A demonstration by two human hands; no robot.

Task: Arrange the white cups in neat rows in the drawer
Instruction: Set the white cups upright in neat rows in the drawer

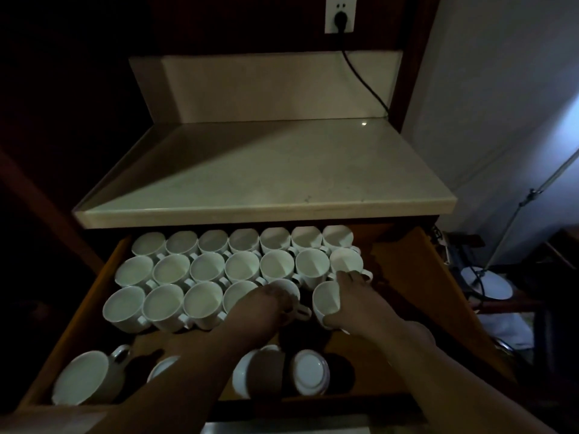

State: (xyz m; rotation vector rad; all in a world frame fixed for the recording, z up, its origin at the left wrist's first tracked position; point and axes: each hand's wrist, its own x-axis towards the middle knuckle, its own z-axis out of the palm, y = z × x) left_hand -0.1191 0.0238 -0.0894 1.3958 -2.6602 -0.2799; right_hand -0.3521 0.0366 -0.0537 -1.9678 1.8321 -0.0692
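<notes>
We look down into the open drawer [407, 277], pulled out from under a pale countertop [266, 170], where the white cups [206, 267] stand upright, rim to rim. The back row [244, 241] and the middle row [275, 266] each hold seven, with handles turned to the right and towards us so that neighbours nest closely. The front row [163, 303] has four cups set down, and both hands are working at its open end. The left hand [269, 303] comes over the fifth cup [289, 286] from above, fingers curled down round its rim. We take that grip as a way to seat the cup against its neighbour, with its handle [302, 311] angled like the rest. The right hand [354, 300] clasps the sixth cup [326, 299] from its right side, thumb at the near wall and fingers across the far rim. Those fingers reach close to the last cup of the middle row. A dark gap separates the two held cups, so we judge neither is finally seated. Nearer to us, four loose cups [84, 379] lie apart on the drawer floor. One of them [308, 372] shows its base, and we cannot tell how the half-hidden ones lie. The row is roughly two-thirds built.
</notes>
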